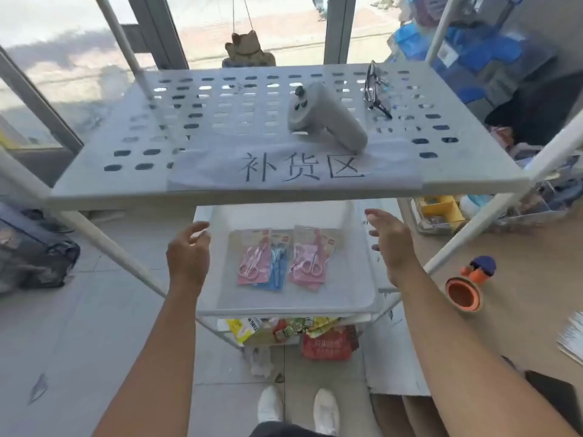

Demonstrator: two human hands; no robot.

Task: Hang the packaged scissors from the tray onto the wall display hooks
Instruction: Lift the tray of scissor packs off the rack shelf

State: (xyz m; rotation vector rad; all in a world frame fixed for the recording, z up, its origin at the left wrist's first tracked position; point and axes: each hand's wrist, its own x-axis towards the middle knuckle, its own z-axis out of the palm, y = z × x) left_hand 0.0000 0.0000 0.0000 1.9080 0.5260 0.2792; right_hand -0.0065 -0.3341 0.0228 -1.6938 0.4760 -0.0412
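Left hand (pixel 188 253) fingers curled at tray (pixel 353 288) rim; grip cannot be told. Right hand (pixel 391 244) fingers apart, straight. Packaged scissors (pixel 252 263) lie between both.

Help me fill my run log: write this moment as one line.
step: pickup not begun | left hand: at tray left rim, grip unclear | right hand: open beside right rim | scissors packs: in tray, untouched

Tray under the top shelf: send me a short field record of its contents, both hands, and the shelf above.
tray: white, below the top shelf
contents: scissor packs, pink and blue, overlapping
left hand: at the left rim, hold unclear
right hand: open, by the right rim
on shelf: controller, glasses, paper sign
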